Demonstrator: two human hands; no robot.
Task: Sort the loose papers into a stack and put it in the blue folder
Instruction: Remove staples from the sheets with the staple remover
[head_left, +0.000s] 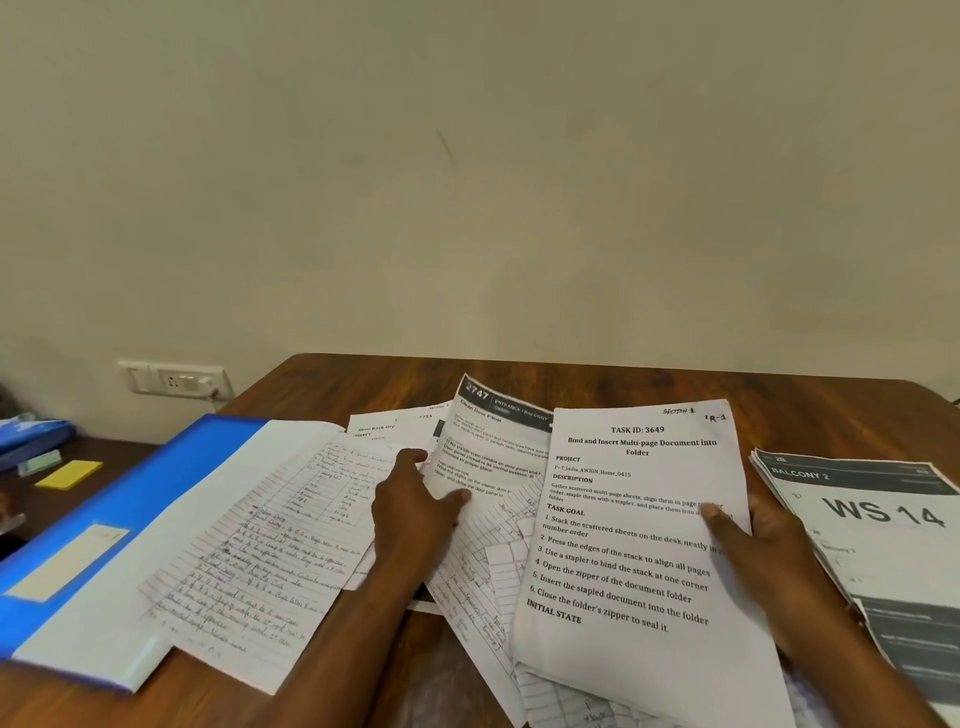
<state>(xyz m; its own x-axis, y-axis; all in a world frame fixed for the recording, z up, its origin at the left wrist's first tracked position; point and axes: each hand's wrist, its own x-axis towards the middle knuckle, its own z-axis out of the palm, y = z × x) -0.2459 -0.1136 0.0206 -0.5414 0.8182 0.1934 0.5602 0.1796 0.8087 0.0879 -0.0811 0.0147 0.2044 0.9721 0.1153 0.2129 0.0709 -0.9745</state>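
- Your right hand (763, 540) grips the printed task sheet (644, 519), thumb on top, near the table's (597, 376) right side.
- Your left hand (415, 504) pinches the door-panel sheet (493, 457) mid-table.
- Blue folder (130, 499) lies open at the left edge.

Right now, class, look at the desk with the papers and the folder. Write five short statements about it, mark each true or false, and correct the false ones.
1. The blue folder lies on the left side of the desk. True.
2. The right hand holds the sheet headed TASK ID: 3649. True.
3. The left hand grips a stapler. False: it pinches the 2747 sheet.
4. The yellow sticky pad lies on the folder. False: it lies beyond it, far left.
5. The WS 14 sheets lie at the right. True.
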